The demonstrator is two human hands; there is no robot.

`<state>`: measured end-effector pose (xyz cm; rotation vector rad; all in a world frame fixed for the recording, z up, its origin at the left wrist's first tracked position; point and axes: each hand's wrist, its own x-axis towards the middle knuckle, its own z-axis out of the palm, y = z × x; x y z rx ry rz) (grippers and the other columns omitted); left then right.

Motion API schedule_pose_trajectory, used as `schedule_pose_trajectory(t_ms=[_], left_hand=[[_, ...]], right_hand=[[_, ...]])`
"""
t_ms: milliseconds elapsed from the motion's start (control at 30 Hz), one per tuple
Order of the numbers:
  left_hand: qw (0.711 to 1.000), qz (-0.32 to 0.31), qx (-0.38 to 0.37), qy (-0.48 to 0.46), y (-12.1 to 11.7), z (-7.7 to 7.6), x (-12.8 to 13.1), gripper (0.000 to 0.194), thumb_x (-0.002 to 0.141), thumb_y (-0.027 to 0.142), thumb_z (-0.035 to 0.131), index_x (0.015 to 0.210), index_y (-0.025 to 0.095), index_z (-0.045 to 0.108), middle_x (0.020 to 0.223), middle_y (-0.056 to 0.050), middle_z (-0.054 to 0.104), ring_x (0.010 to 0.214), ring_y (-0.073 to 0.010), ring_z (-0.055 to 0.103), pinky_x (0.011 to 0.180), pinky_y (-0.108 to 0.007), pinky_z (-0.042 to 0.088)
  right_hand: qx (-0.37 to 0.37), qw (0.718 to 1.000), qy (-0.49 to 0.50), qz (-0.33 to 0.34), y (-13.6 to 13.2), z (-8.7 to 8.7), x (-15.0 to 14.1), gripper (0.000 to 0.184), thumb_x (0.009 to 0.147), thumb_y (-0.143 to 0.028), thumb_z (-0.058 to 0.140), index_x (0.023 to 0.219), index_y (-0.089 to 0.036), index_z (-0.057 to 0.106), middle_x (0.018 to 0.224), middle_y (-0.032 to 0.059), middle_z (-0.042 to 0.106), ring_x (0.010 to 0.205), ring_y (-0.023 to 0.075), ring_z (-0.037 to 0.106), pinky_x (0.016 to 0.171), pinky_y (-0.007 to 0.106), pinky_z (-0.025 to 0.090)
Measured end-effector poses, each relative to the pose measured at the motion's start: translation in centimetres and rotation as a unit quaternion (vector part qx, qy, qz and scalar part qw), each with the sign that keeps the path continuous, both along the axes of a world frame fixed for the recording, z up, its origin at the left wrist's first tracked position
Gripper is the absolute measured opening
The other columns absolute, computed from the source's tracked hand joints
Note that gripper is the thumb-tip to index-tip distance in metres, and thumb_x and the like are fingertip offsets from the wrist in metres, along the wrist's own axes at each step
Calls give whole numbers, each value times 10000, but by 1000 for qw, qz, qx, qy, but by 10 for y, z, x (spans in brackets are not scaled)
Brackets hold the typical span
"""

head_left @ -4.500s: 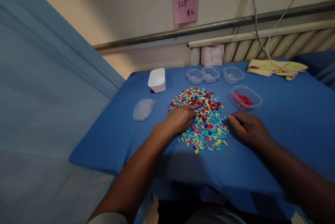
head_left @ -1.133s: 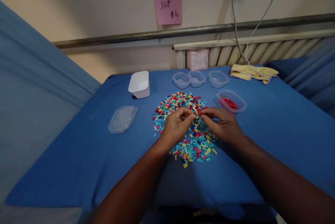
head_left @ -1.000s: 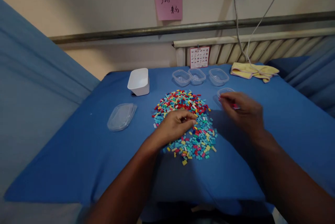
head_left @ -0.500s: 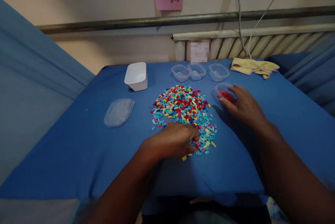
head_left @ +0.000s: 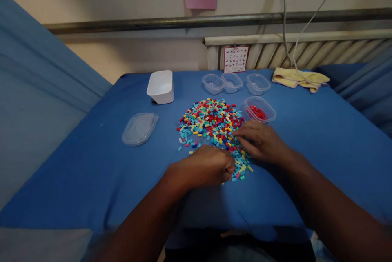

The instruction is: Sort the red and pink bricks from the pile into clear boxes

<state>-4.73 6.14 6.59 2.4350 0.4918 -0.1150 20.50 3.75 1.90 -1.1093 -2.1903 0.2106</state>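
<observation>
Matt blue cloth (head_left: 92,164) with soft creases spreads across the middle. Clear, glossy, smooth plastic forms the tubs (head_left: 258,85) at upper right of centre; the bricks (head_left: 211,119) look like hard plastic. The rail (head_left: 153,23) across the top is dull, mottled metal.

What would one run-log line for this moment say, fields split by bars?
left hand: over near part of pile | right hand: at its right side | grips: cannot tell | red pieces: in clear tub

The right hand (head_left: 261,143) has left the clear tub (head_left: 271,112) for the brick pile (head_left: 211,119); the tub has shifted closer to the pile.
</observation>
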Motion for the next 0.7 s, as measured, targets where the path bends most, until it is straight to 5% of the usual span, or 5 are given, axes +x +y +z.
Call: schedule_pose_trajectory(t_ms=[200,433,600,700], left_hand=[[985,94,-107,-94,21,8,-16,100,978,296,724,942,210,760,912,-21,736,797,-158,643,711,-273,432],[892,319,-144,-287,47,-5,-19,287,952,441,762,884,167,708,745,6,588,649,-110,469,627,-253,386],[869,360,-148,-305,51,-16,-12,271,944,413,749,857,165,684,721,17,564,631,-100,427,612,-245,361],[882,341,-145,-291,52,-22,-13,232,950,381,740,890,160,705,745,5,601,652,-108,478,633,-247,391]], right_hand=[[-61,991,-79,92,-4,-2,-17,193,1033,-203,612,1021,-245,800,868,46,712,818,214,642,755,358,500],[-99,990,-45,88,-9,-2,-10,137,1048,-234,646,1088,-235,777,972,60,769,908,230,704,834,379,557],[-104,989,-49,97,-10,0,-13,119,1045,-224,654,1052,-225,772,1022,85,785,956,247,721,855,400,578],[-97,988,-64,105,-12,1,-16,159,1037,-193,645,1063,-252,791,1031,75,800,974,249,733,891,408,575]])
